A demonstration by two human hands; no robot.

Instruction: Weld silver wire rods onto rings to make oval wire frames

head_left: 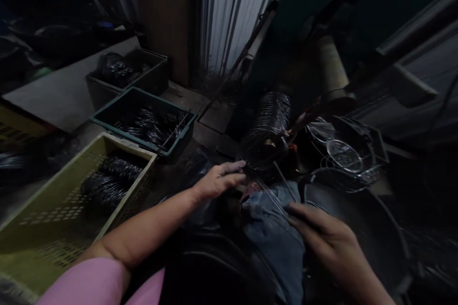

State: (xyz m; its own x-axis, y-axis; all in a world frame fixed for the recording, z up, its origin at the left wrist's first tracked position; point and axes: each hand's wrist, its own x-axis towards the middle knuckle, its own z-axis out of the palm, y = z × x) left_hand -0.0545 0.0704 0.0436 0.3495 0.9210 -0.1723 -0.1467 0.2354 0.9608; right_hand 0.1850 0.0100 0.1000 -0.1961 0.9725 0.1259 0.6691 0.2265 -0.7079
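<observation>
My left hand (222, 180) reaches toward the middle, fingers stretched out and thumb apart, with nothing visible in its grip. Its fingertips are close to dark wire loops below a big bundle of wire rings (270, 112); whether they touch is unclear in the dim light. My right hand (324, 231) is closed on thin metal wires (274, 195), which point up and left toward the machine part (270, 143). A blue-grey cloth (275, 233) lies below the wires, between my hands.
Left stand a yellow crate (46, 178), a green crate (143, 93) and a grey bin (162, 69), each with dark wire pieces. On the right, a round dark tub (386, 209) sits below a basket of wire rings (345, 155). A yellowish cylinder (332, 64) rises behind.
</observation>
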